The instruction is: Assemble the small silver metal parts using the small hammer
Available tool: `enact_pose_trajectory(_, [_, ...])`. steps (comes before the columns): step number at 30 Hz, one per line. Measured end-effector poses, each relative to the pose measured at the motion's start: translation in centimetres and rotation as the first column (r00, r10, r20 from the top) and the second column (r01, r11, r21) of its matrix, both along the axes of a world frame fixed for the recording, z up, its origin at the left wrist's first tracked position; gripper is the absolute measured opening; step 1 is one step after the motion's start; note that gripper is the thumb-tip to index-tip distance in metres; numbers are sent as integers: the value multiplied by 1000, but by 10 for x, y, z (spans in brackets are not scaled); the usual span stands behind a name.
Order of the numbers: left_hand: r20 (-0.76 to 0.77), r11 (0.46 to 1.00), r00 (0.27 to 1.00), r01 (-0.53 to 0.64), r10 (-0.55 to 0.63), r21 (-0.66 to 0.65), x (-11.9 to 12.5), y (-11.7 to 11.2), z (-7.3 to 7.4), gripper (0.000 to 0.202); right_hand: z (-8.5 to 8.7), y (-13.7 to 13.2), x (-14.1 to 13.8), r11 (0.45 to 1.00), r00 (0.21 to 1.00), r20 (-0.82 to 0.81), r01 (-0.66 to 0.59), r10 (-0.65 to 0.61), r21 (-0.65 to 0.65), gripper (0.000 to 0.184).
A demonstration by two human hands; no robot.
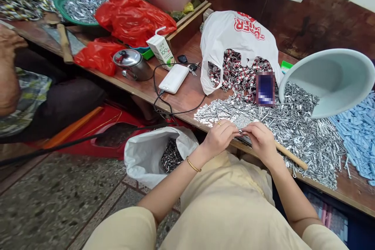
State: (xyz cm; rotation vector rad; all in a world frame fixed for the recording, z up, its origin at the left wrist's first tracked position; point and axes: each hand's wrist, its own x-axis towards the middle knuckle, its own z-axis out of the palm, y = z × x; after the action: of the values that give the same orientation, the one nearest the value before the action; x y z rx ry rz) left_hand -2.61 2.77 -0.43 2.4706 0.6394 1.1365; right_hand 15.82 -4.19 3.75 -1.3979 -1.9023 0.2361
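The small silver metal part (240,131) you're working on sits pinched between the fingertips of your left hand (218,137) and right hand (261,141) — tiny, shiny and mostly hidden by your fingers, so its exact shape can't be told. You hold it just above the near edge of the table (353,192), at the front of the heap of silver metal parts (304,133) — slim, bright pieces lying jumbled in every direction.
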Motion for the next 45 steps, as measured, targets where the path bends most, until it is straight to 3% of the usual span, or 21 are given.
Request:
enact_pose_trajectory(7, [181,993,983,-4,-18,117,2,-4,7,5,4,-4,3,996,997,71,-24,18,84,23])
enact_pose_trajectory(14, [157,999,988,-7,-1,51,2,-9,18,9,7,-8,3,995,999,40,-31,28,96,20])
enact_pose_trajectory(18, [267,998,963,-8,25,-68,5,-16,17,18,-1,-13,2,999,984,-177,25,-32,-43,8])
enact_pose_trajectory(22, [291,983,952,-39,91,-178,8,-21,12,18,-14,-18,-2,973,889,-430,67,-159,-221,12])
enact_pose_trajectory(25, [201,989,979,-8,38,-148,4,-19,12,17,-13,-19,-1,976,907,-393,71,-148,-204,9])
enact_pose_trajectory(29, [119,998,991,64,-61,-19,-6,-13,20,19,1,-18,4,983,938,-344,-17,-48,-185,12])
enact_pose_trajectory(33, [84,982,982,160,-169,104,-13,-9,25,21,8,-21,6,977,921,-389,-93,12,-191,8])
enact_pose_trajectory(36, [100,958,964,226,-246,174,-13,-9,26,26,6,-26,5,968,895,-447,-100,-14,-230,9])
enact_pose_trajectory(45, [123,928,921,356,-369,111,-9,-3,22,27,-8,-41,5,967,830,-547,-42,-106,-252,15])
